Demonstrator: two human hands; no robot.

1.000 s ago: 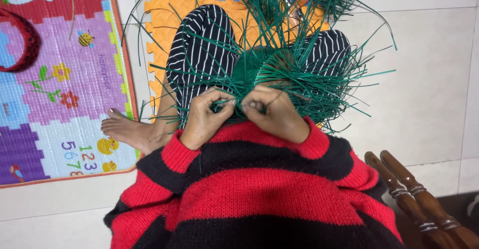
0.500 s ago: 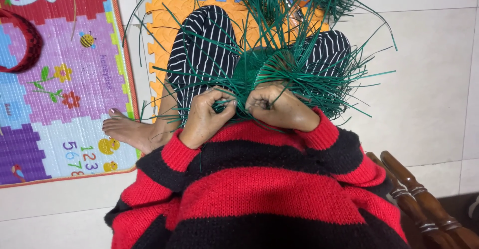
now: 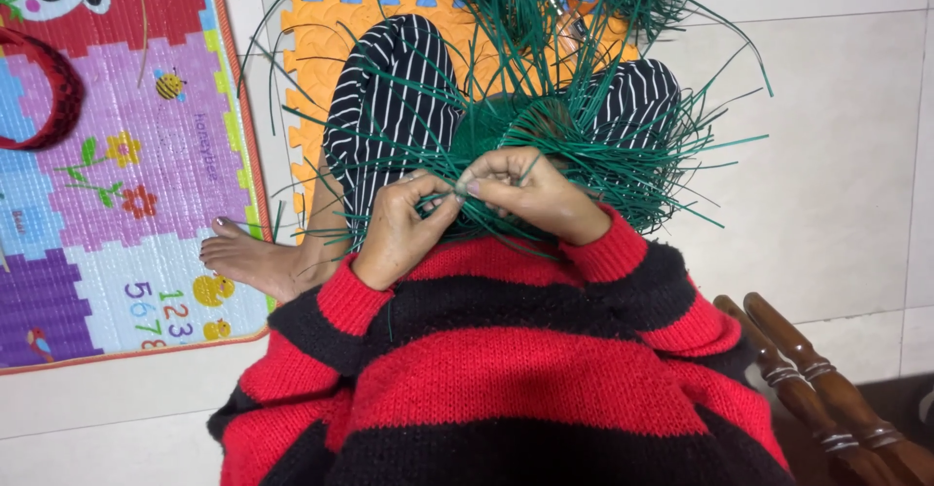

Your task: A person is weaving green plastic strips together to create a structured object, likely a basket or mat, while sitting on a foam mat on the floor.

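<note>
Both hands, left hand (image 3: 404, 228) and right hand (image 3: 525, 194), pinch green strands (image 3: 623, 155) at the weave's (image 3: 506, 121) six-o'clock edge; centre woven, many ends loose.

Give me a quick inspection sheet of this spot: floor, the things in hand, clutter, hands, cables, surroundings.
Surface: pale tiled floor, with an orange foam mat under the striped legs.
Things in hand: a woven green piece in the lap, with loose green strips fanning out all round.
Clutter: more green strips bunched at the top; a dark red ring on the play mat.
Hands: left hand and right hand meet at the near edge of the weave, each pinching green strips.
Cables: nothing seen.
Surroundings: colourful play mat on the left, a bare foot at its edge, turned wooden legs lower right.
</note>
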